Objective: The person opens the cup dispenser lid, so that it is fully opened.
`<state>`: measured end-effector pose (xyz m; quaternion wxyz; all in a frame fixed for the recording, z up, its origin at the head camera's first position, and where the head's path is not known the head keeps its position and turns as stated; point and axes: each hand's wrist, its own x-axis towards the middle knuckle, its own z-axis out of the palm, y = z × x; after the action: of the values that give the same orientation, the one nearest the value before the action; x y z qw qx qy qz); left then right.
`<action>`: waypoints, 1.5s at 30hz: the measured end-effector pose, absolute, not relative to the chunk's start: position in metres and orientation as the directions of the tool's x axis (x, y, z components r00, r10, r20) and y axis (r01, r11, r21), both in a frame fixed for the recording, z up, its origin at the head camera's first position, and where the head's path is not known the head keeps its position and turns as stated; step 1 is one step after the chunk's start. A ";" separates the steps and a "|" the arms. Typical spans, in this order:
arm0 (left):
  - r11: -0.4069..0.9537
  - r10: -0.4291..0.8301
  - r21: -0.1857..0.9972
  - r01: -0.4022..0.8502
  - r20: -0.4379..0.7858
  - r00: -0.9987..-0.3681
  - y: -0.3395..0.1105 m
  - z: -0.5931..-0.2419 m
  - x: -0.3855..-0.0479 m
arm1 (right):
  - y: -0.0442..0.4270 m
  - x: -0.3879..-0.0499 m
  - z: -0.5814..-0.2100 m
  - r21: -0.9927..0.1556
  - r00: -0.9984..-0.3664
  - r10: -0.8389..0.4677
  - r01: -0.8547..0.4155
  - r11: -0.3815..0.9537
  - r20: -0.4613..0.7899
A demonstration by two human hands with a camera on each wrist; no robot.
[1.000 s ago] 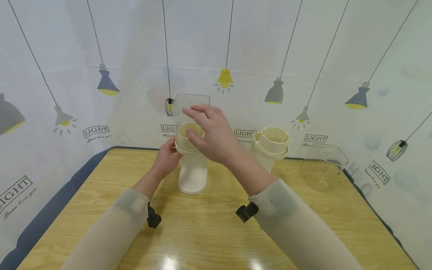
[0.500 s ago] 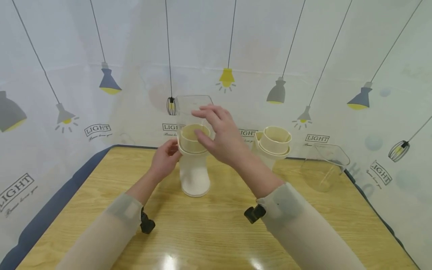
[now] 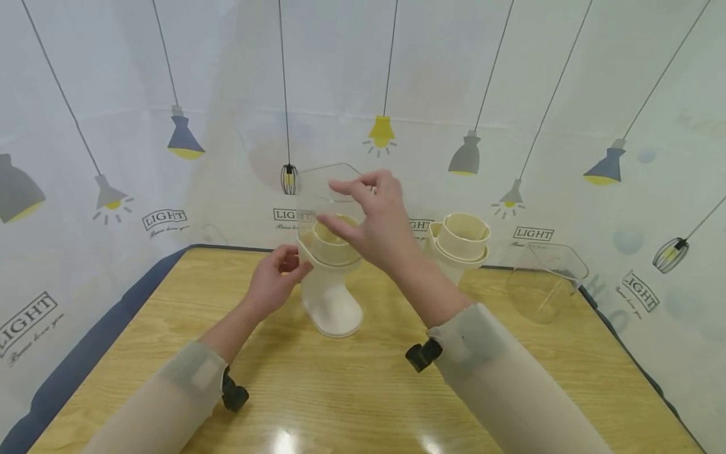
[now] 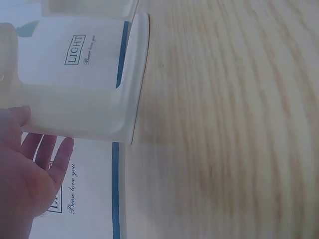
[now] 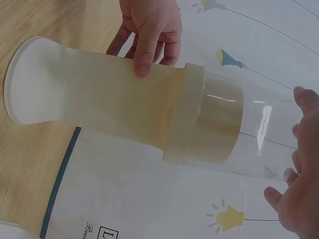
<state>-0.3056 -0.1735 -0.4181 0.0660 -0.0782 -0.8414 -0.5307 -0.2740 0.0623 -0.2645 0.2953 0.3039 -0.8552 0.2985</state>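
A white wall is seen behind everything, printed across with hanging lamps and, lower down, with the word LIGHT. Before it, a pale wooden surface is spread, bordered in dark blue along the far edge and both sides; bright reflections are thrown on it at six o'clock. Two pale sleeves are seen, the left sleeve at seven o'clock and the right sleeve at five.

A cream stand is set upright on the surface, near the middle of the head view. At three o'clock from it, a second stand is placed, partly hidden by the right arm. Farther out that way, a loose tub, see-through, is placed on the surface. A clear tub is seated on the cream stand, around the ring at its top.

The cream stand is held at its neck by the left grip, thumb and fingers bent about it; the stand lies at three o'clock from that grip. The clear tub's upper part is held by the partly closed right grip, fingers bent and spread, the tub being at ten o'clock from it. Small black blocks are fastened at both cuffs.
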 end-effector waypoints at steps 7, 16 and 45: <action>0.430 0.063 0.869 0.244 0.241 -0.969 -0.173 -0.419 -0.297 | 0.053 -0.278 -0.261 -0.460 -0.730 -0.271 -0.629 0.627 0.628; 0.420 0.079 0.858 0.296 0.290 -0.954 -0.171 -0.421 -0.294 | 0.050 -0.285 -0.259 -0.511 -0.769 -0.225 -0.582 0.632 0.598; 0.390 0.030 0.865 0.315 0.330 -0.943 -0.145 -0.416 -0.294 | 0.047 -0.283 -0.250 -0.542 -0.870 -0.207 -0.448 0.711 0.447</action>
<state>-0.2938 -0.1451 -0.4160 0.1314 -0.1048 -0.8232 -0.5423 -0.2827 0.0469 -0.2496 0.1800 0.1803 -0.9073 0.3345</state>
